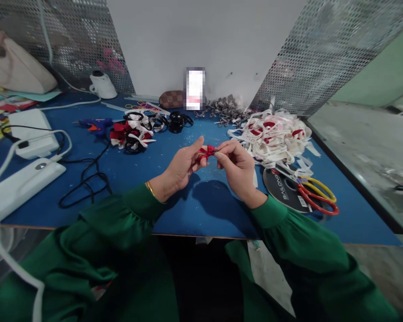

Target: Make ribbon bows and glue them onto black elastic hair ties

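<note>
Over the middle of the blue table (201, 214), a small red ribbon bow (208, 152) is held between both my hands. My left hand (185, 164) grips its left side between thumb and fingers. At its right side, the thumb and fingertips of my right hand (237, 167) pinch what looks like the bow's end; I cannot make out whether something thin is also in that pinch. Left of my hands lies a pile of red, white and black bow hair ties (132, 132). To the right is a heap of white and red ribbon pieces (272, 134).
Scissors (317, 197) with red and yellow handles lie on a black ribbon spool (282, 190) at right. A blue glue gun (99, 126), its black cord and a white power strip (25, 185) are at left. Grey metal clips (226, 108) lie behind, near a bright phone screen (195, 87).
</note>
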Available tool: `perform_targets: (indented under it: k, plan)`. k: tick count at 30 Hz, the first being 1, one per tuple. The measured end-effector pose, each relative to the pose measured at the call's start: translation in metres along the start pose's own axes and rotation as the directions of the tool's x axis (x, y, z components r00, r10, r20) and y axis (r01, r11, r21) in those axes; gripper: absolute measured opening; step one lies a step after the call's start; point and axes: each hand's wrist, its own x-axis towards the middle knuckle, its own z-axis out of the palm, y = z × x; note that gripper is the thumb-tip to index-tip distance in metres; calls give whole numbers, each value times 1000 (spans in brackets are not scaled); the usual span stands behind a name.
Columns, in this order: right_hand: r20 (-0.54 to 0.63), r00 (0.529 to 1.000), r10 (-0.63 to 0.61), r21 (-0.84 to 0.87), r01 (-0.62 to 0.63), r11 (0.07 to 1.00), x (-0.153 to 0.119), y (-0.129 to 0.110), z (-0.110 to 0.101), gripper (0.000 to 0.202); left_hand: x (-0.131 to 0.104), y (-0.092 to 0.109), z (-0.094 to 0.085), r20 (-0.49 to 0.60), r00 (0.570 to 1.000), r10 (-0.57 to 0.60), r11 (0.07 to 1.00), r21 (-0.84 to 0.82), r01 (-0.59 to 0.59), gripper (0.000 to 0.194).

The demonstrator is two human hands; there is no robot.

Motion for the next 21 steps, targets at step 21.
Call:
perform_targets:
  k: [21]
  plan:
    - [234, 972, -20, -52, 34, 998, -7, 6, 0, 20, -5, -5, 4, -56, 998, 31, 998, -53, -34, 27]
